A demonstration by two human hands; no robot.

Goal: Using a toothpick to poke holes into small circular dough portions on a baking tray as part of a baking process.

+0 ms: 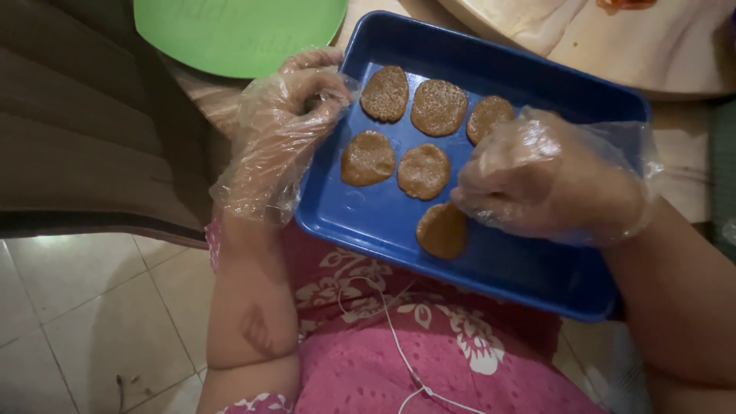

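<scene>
A blue rectangular tray (506, 264) rests on my lap and holds several flat brown dough discs. My left hand (287, 126), in a loose clear plastic glove, grips the tray's left rim with curled fingers. My right hand (540, 184), gloved the same way, presses its fingertips onto the nearest dough disc (441, 231) at the tray's front. Other discs (423, 170) lie in two rows behind it, the far ones (438, 107) speckled with seeds.
A green round plate (238, 31) lies at the top left on a wooden table. A pale round board (652, 46) sits at the top right. A brown wooden panel (77, 130) stands left. White tiled floor (84, 307) and a thin white cable (399, 345) lie below.
</scene>
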